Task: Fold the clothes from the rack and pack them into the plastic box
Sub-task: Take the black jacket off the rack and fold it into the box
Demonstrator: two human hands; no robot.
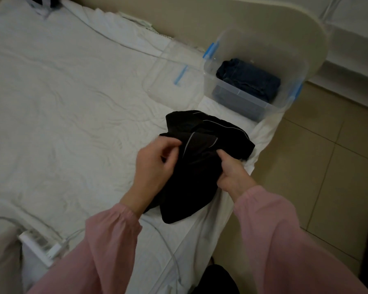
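Clothes are in two places as we look down: a black garment (202, 162) with thin pale piping lies bunched on the white bed sheet (62, 107) near the bed's right edge, and a folded dark blue piece (250, 79) sits inside the clear plastic box (238, 102). We have both hands on the black garment. Our left hand (155, 164) is curled over its left side, the fingers pinching a fold of the cloth near the piping. Our right hand (232, 170) is closed tight on a bunch of the fabric at its right side, thumb on top. Both arms wear pink sleeves (268, 230) gathered at the wrist. The box stands on the far corner of the bed beyond the garment, well apart from it, with blue clips on its sides, and its clear lid (174, 81) with a blue clip lies flat on the sheet just to its left. A white cable (168, 247) runs across the sheet close to us, toward a white device (42, 249) at the near left edge. Beige floor tiles (319, 158) show to the right of the bed.
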